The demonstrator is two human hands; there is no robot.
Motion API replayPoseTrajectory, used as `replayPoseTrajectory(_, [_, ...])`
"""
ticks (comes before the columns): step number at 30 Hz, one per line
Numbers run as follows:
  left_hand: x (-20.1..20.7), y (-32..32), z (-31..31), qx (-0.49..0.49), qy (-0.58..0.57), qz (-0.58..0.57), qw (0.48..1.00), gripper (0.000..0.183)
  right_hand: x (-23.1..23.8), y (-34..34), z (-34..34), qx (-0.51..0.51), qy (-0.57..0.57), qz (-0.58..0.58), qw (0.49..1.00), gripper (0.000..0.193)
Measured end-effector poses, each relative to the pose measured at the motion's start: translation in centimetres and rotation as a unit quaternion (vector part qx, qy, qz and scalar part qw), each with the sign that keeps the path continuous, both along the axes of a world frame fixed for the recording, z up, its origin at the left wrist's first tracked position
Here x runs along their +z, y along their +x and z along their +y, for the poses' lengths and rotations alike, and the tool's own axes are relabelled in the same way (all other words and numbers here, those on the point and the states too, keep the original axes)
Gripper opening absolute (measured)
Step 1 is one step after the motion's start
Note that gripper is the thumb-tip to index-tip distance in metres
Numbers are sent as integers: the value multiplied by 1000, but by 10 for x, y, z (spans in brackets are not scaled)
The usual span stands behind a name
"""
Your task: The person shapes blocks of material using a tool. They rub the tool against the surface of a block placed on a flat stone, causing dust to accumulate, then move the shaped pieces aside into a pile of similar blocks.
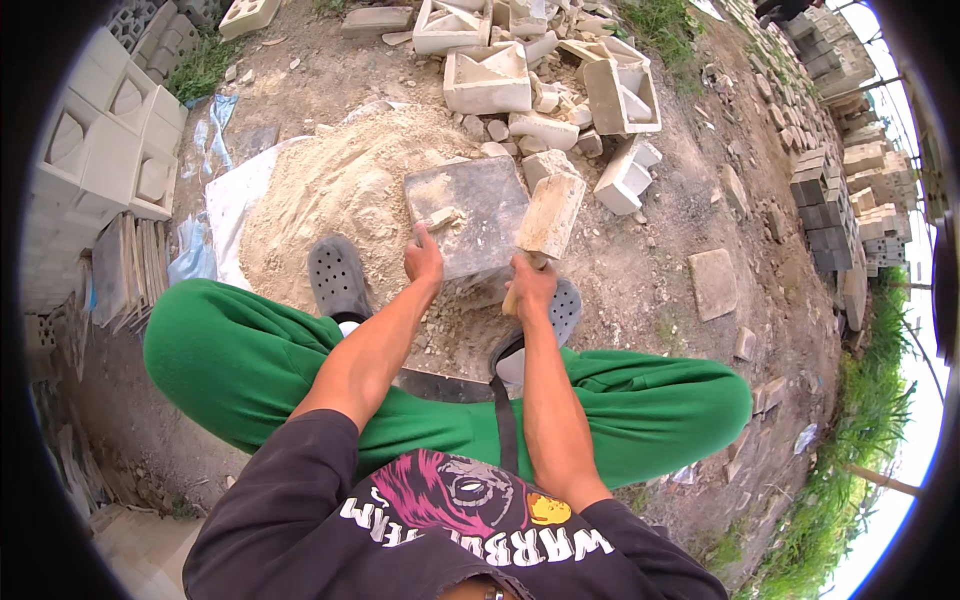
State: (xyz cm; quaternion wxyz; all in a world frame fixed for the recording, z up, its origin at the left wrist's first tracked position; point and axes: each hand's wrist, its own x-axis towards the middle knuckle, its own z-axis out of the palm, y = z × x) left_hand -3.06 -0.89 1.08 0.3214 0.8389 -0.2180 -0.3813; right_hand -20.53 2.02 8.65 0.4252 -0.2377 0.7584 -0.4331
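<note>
Dark shirt (290,500) | mallet (552,215), slab (475,245) — sand heap (310,195) left, broken blocks (487,85) beyond

Bright, even daylight falls on your gray plate (490,200) & sand pile (325,185) — both fairly sharp, shadows soft, darker under the plate's near edge. At far R, your background (925,430) blows out white w/ blue fringing; fisheye bends your stacked blocks (100,150) — corners go blk.

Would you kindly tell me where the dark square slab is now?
In the head view, the slab is above centre, between the sand pile and the tool in the right hand.
</note>
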Motion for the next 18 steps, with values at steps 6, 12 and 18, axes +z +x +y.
replayPoseTrajectory(6, [22, -16, 1, 17, -100, -33, 994, 65, 28, -16, -7, -33, 9, -23, 999, 33])
replayPoseTrajectory(12, [87, -86, -11, -78, -129, 99, 984, 62, 55, -59, -13, -93, -86, -31, 991, 20])
replayPoseTrajectory(18, [80, -131, 4, -168, -86, 73, 979, 63, 62, -84, -4, -129, -83, 44, 987, 20])
